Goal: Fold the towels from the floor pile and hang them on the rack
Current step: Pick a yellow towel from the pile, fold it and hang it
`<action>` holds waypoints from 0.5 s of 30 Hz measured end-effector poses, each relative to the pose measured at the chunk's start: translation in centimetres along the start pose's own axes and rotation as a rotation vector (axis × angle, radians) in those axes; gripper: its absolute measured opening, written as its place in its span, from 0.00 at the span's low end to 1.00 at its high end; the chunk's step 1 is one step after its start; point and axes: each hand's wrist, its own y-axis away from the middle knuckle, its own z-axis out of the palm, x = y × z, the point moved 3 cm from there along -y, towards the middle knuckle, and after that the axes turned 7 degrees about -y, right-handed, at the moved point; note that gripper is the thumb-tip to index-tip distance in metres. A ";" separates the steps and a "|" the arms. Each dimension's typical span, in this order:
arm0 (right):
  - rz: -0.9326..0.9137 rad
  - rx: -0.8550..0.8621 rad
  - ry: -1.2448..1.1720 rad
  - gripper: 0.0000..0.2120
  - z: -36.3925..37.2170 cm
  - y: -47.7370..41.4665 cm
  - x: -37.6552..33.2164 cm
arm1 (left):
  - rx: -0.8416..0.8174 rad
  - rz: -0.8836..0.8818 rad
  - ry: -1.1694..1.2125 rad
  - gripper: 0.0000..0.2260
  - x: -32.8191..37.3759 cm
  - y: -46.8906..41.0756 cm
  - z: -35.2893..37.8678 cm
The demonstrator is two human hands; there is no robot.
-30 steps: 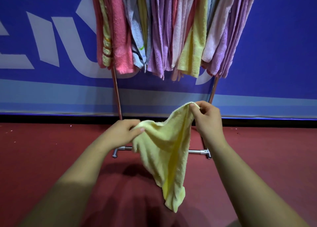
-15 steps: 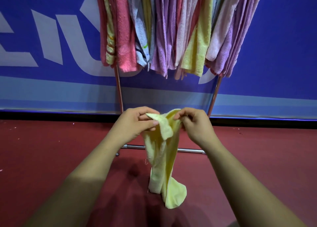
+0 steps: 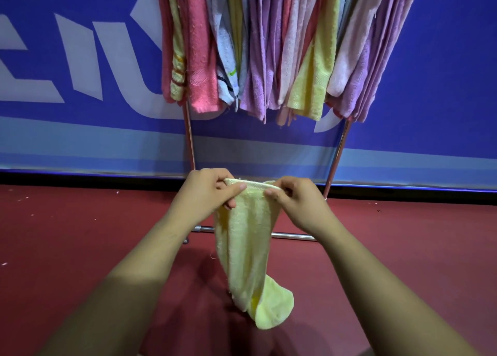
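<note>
Before rack (image 3: 189,140) — left hand (image 3: 207,194), right hand (image 3: 298,202) both pinch yellow towel (image 3: 244,242) top edge

Pale yellow terry towel (image 3: 247,237) is totally plain. Hanging ones are a pastel mix: coral pink terry towel (image 3: 201,59), lilac terry towels (image 3: 255,81), a brighter yellow hanging towel (image 3: 312,86), a white-blue towel (image 3: 227,70) with dark and green stripes, a thin yellow towel (image 3: 177,73) with red bands. Dark red floor (image 3: 80,248), blue banner wall (image 3: 443,73) with white lettering.

No text was legible; the blue banner (image 3: 443,86) carried large white letters (image 3: 80,59), cropped and unreadable.
</note>
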 end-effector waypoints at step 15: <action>0.028 0.236 -0.101 0.07 -4.3 2.1 -1.8 | 0.149 0.008 -0.100 0.03 1.3 0.6 -4.6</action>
